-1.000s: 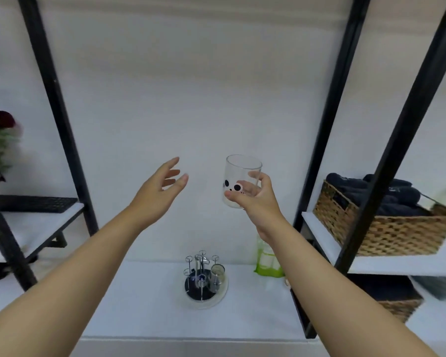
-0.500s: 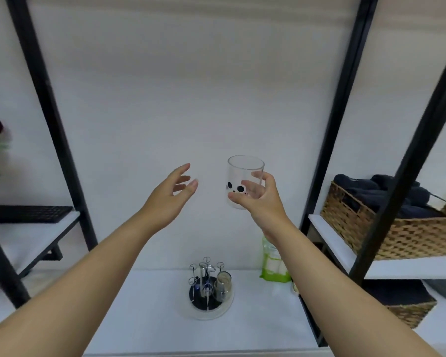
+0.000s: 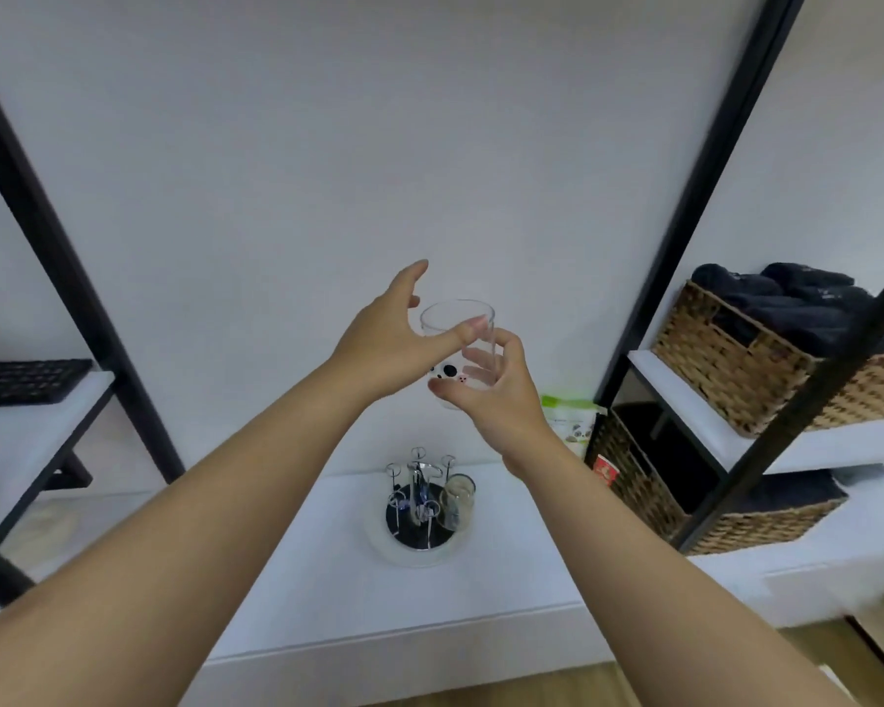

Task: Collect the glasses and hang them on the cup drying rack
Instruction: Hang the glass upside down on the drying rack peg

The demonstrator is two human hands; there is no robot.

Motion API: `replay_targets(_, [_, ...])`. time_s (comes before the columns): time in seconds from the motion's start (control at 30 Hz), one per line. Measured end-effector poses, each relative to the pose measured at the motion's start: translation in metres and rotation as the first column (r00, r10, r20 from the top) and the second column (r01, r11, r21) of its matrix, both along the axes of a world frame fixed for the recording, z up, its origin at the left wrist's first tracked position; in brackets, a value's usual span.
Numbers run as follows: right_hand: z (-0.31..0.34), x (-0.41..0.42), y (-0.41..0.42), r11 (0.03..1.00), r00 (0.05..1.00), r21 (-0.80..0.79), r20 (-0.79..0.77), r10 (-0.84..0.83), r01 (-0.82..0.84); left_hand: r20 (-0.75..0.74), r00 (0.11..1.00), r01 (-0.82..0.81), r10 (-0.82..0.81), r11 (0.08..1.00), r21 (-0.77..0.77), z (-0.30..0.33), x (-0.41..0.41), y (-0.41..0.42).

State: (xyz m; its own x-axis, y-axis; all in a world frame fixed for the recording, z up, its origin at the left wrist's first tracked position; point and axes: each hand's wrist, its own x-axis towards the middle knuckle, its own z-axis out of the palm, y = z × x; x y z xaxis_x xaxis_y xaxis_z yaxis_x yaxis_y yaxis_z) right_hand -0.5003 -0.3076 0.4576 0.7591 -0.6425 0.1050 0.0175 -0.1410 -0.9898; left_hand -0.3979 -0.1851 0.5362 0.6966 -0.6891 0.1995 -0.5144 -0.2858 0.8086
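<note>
We saw one clear glass [image 3: 458, 344] held up in the air in front of the white wall, well above the surface [image 3: 327, 589]. It stood upright, mouth up, long axis close to vertical, with black dot markings low on its side.

The right hand [image 3: 501, 395] held it: thumb along the near lower edge, fingers [image 3: 481, 359] curled round the far side and showing through the glass. The left hand [image 3: 384, 349] was at the glass too, its thumb laid across the near wall just under the rim, touching it. Its other fingers were spread fairly wide, reaching up and behind the rim; we could not tell whether they touched.

Below, on the surface, stood one cup drying rack [image 3: 419, 507], a round dark base with thin metal prongs. We counted one glass on the rack [image 3: 458, 502], on its right side; how it sat we could not make out. That made two glasses in all.

To the right we counted two wicker baskets [image 3: 736, 369] on the shelves, the upper holding dark cloth. A green-and-white packet [image 3: 572, 421] stood against the wall beside the lower one. One dark keyboard [image 3: 21, 380] lay on the left shelf.
</note>
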Motion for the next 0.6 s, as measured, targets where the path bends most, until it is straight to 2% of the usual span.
replay_targets(0.17, [-0.041, 0.03, 0.007, 0.999, 1.0, 0.026, -0.011, -0.027, 0.028, -0.058, 0.998, 0.044, -0.04, 0.997, 0.071, -0.046, 0.024, -0.014])
replay_targets(0.33, [-0.087, 0.048, 0.002, 0.995, 1.0, 0.1, 0.008, 0.002, -0.003, -0.06, 0.997, -0.053, 0.054, 0.998, 0.017, -0.1, 0.04, -0.025])
replay_targets(0.43, [-0.121, 0.052, -0.005, 0.947, 0.996, 0.312, 0.067, 0.062, -0.08, -0.13, 0.988, -0.085, 0.079, 0.996, -0.036, -0.128, 0.051, -0.029])
replay_targets(0.53, [-0.156, 0.05, -0.006, 0.804, 0.984, 0.585, 0.179, 0.003, -0.109, -0.233, 0.969, -0.1, 0.077, 0.991, -0.09, -0.153, 0.059, -0.034])
replay_targets(0.6, [-0.176, 0.049, -0.004, 0.695, 0.977, 0.71, 0.206, -0.047, -0.116, -0.282, 0.958, -0.082, 0.047, 0.99, -0.115, -0.172, 0.061, -0.038])
